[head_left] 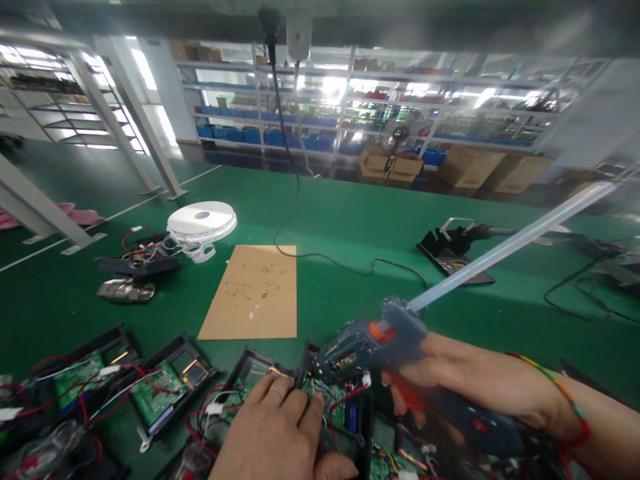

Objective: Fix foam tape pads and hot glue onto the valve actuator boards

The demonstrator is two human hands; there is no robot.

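My right hand (465, 387) is wrapped round the grip of a blue hot glue gun (385, 343) with an orange trigger. A long clear glue stick (515, 243) juts from its back, up to the right. The gun's nozzle points down-left at an open black case with a green circuit board (335, 407) and red and black wires. My left hand (280, 430) lies on that board, fingers flat and pressed down beside the nozzle, a ring on one finger.
Several more open black cases with green boards (165, 390) line the near edge of the green table. A brown cardboard sheet (255, 290) lies in the middle, a white tape reel (201, 221) behind it. A black stand (450, 250) and cables lie to the right. Shelves and boxes stand beyond.
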